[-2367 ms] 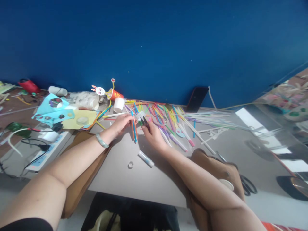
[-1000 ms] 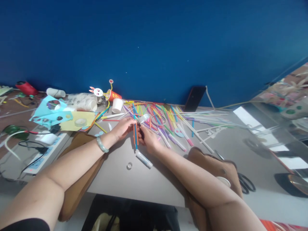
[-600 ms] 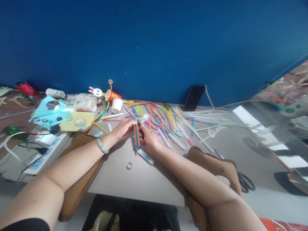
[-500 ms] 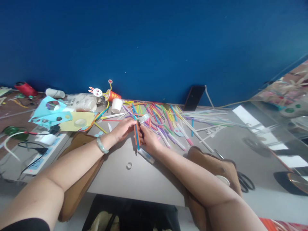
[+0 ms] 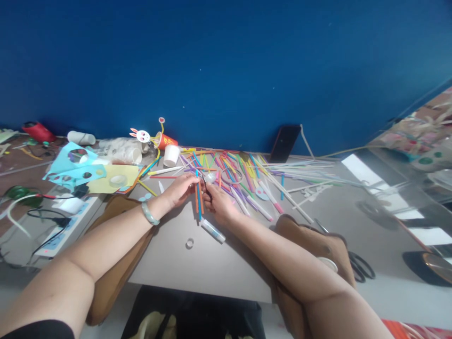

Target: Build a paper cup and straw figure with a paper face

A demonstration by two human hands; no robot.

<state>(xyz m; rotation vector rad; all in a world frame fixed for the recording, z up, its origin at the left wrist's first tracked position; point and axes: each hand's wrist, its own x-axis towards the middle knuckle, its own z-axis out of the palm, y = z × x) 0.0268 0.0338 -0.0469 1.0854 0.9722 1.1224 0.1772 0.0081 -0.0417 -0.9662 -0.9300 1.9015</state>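
My left hand (image 5: pixel 183 188), closed, pinches the upper part of a few orange and blue sticks (image 5: pixel 199 200) that hang down over the table. Beside it on the right, my right hand (image 5: pixel 218 200) is closed round a small dark object, too small to make out, close to the sticks' top. Just behind the hands sits a clear roll (image 5: pixel 211 178). A glue tube (image 5: pixel 213 231) lies below the right hand, and a small round cap (image 5: pixel 189 243) rests nearer the table's front edge.
Many coloured sticks and markers (image 5: pixel 261 202) spread behind the hands. A dark phone (image 5: pixel 285 143) leans on the blue wall. Paper cups (image 5: pixel 171 155), cut card (image 5: pixel 76 162) and a power strip (image 5: pixel 67 228) are at left; black-handled scissors (image 5: pixel 360 267) lie at right.
The sticks in my left hand have shifted slightly left and hang more upright. The clear roll looks lower and smaller behind the hands, and the glue tube has moved slightly.
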